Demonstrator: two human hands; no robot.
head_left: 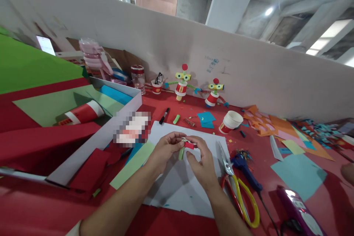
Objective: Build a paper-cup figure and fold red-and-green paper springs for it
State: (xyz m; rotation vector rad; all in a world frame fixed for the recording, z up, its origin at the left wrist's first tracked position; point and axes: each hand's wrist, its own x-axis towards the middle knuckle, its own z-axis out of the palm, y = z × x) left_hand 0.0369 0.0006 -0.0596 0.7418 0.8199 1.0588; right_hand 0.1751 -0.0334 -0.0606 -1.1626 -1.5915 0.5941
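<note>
My left hand (167, 151) pinches a light green paper strip (181, 153) that hangs down from its fingertips. A short red paper strip (189, 145) lies across the top of the green one. My right hand (203, 162) has its fingers curled round the red strip's right end, with the thumb a little below. Both hands are over a white sheet (177, 191) on the red table. Just beyond them are a folded green strip (176, 119), a red folded strip (189, 122) and a black marker (164, 115).
Scissors (228, 169) and a blue glue gun (247, 171) lie right of the sheet. White paper cups (232, 120) stand behind. Two paper-cup figures (181, 88) stand by the wall. A box (94, 140) with coloured paper is left. Another person's hand (347, 172) shows at the right edge.
</note>
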